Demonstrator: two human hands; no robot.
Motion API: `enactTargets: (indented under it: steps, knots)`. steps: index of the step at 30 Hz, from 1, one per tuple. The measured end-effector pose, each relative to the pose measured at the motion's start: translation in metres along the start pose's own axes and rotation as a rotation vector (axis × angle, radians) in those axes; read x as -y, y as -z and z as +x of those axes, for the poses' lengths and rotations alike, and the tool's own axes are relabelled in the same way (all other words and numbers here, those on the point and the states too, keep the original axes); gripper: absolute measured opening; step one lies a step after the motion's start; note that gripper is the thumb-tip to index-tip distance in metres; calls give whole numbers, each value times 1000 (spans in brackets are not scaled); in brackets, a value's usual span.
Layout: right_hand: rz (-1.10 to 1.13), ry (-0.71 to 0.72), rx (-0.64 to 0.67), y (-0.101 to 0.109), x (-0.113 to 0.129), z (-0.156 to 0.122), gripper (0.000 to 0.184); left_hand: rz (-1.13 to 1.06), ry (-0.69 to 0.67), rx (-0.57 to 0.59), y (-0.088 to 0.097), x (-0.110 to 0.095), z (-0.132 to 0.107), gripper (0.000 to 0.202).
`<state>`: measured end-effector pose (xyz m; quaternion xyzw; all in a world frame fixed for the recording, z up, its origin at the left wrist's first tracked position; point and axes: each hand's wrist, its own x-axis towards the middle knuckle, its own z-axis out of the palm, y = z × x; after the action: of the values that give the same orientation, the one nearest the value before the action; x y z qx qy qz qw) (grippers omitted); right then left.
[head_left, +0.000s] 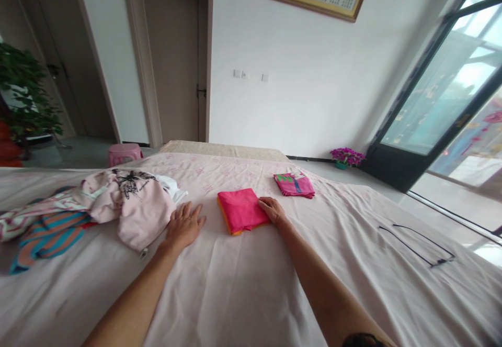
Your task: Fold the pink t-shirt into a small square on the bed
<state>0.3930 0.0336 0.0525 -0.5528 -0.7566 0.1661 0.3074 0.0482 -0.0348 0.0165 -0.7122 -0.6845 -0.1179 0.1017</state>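
A folded bright pink cloth with an orange edge (241, 210) lies on the pale pink bedsheet (243, 284). My right hand (272, 209) rests against its right side, fingers curled on the cloth's edge. My left hand (185, 225) lies flat on the sheet with fingers spread, just right of a heap of unfolded clothes (129, 203), a light pink garment on top. A second folded pink cloth with a pattern (294, 185) lies farther back to the right.
Striped clothes (43, 229) trail off the heap at the left. A pink plastic stool (124, 153) stands on the floor beyond the bed. A potted plant (23, 93) is at far left, purple flowers (346, 156) by the glass door (443, 90).
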Motion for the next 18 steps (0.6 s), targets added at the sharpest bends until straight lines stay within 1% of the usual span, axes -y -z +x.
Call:
enactTargets:
  steps: [3, 6, 9, 13, 18]
  knots:
    - [10, -10, 1, -2, -8, 3, 37, 2, -11, -23, 1, -1, -1, 53]
    - [30, -79, -11, -2, -12, 2, 39, -3, -15, -33, 3, -2, -1, 51]
    - [67, -120, -1, 2, -8, -2, 39, -19, -10, -45, 6, -3, 0, 48]
    - [117, -143, 25, 8, -1, -7, 32, -45, -10, -71, 7, -4, 2, 46]
    - [129, -135, 62, 11, -1, -7, 29, -105, -3, -95, 7, -5, 4, 42]
